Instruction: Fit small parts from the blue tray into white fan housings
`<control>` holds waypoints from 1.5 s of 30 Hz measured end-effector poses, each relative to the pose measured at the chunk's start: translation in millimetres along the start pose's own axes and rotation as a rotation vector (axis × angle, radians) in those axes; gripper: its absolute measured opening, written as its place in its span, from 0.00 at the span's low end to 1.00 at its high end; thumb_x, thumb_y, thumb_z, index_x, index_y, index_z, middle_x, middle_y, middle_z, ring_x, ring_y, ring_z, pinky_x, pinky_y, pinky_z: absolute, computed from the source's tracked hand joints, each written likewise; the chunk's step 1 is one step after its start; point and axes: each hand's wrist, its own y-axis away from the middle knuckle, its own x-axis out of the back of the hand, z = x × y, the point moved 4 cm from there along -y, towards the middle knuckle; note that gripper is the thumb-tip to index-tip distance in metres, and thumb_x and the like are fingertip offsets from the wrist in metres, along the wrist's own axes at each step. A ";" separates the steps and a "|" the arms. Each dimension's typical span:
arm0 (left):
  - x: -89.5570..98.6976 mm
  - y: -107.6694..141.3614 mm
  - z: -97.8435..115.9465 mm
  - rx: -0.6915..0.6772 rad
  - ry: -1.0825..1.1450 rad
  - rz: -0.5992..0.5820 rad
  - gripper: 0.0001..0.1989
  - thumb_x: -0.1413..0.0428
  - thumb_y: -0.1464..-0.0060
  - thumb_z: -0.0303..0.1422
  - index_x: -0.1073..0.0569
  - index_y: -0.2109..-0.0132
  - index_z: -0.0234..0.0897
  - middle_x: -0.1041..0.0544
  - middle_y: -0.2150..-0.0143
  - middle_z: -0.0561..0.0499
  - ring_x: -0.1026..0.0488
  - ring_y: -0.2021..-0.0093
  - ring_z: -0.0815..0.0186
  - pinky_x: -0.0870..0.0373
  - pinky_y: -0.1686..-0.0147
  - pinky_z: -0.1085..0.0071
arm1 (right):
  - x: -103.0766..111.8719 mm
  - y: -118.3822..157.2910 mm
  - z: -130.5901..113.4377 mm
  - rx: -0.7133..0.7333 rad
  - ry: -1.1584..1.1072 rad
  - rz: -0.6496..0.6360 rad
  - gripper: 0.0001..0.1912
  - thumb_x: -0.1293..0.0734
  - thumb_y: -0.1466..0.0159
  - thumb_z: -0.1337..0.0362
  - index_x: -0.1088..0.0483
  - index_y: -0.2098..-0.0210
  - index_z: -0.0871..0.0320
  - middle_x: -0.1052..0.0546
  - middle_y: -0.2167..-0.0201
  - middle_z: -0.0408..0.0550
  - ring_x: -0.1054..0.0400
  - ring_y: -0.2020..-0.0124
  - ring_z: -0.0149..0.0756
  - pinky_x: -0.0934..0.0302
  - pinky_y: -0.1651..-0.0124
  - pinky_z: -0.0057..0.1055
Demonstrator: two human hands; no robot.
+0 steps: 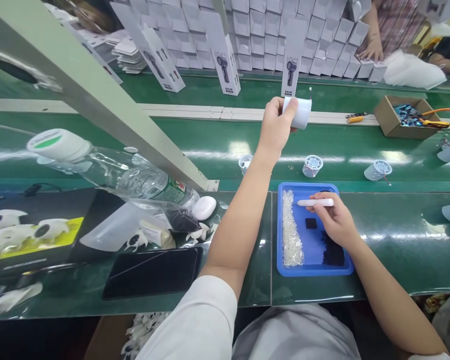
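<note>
Nearest the camera, a white cloth sleeve [195, 320] is worn on the left arm. Well to the left of the left fingers, a clear plastic bottle [135, 175] with a white cap is seen, and nearer the body a flat, glossy black rectangular slab [152, 272]. By the left hand [277, 122], a short white plastic cylinder [302, 112] is gripped well forward of the body, the fingers parted only by its width. Below and to the right of those fingers, a shallow blue plastic tray [310, 250] is set; clear beads [291, 240] are heaped along its left side. Over it, a slim white pen-shaped tool [304, 203] is pinched between the nearly closed fingers of the right hand [335, 218], its tip directed toward the beads. Beneath these fingers, small black square pieces [333, 251] are piled. Beyond them to the right, a brown cardboard box [401, 125] is placed.
</note>
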 end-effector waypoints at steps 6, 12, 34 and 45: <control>6.1 7.7 28.1 0.069 0.000 -0.024 0.16 0.47 0.39 0.45 0.37 0.66 0.37 0.32 0.63 0.52 0.25 0.47 0.59 0.24 0.56 0.62 | -0.2 -1.5 1.4 0.002 0.010 0.024 0.13 0.35 0.34 0.51 0.32 0.58 0.52 0.22 0.59 0.50 0.23 0.66 0.36 0.25 0.60 0.39; 5.0 8.2 31.7 0.059 0.022 -0.007 0.15 0.46 0.39 0.44 0.37 0.66 0.37 0.32 0.63 0.53 0.25 0.48 0.59 0.23 0.58 0.62 | -0.4 -3.0 -0.8 -0.007 0.015 0.041 0.13 0.35 0.35 0.50 0.32 0.59 0.52 0.22 0.61 0.49 0.24 0.67 0.37 0.25 0.61 0.40; -0.9 17.9 40.0 0.148 0.087 -0.052 0.10 0.44 0.40 0.32 0.38 0.67 0.37 0.33 0.62 0.52 0.26 0.46 0.58 0.23 0.53 0.60 | 0.9 -6.4 -1.1 0.031 0.032 -0.011 0.13 0.37 0.34 0.50 0.34 0.59 0.52 0.24 0.59 0.50 0.25 0.67 0.38 0.26 0.60 0.42; 1.6 20.1 49.6 0.189 0.093 -0.047 0.12 0.44 0.40 0.32 0.39 0.68 0.36 0.34 0.63 0.53 0.29 0.43 0.58 0.26 0.50 0.59 | 1.3 -8.0 -3.3 0.064 0.151 0.030 0.10 0.38 0.33 0.53 0.35 0.61 0.52 0.24 0.63 0.49 0.28 0.70 0.36 0.30 0.65 0.38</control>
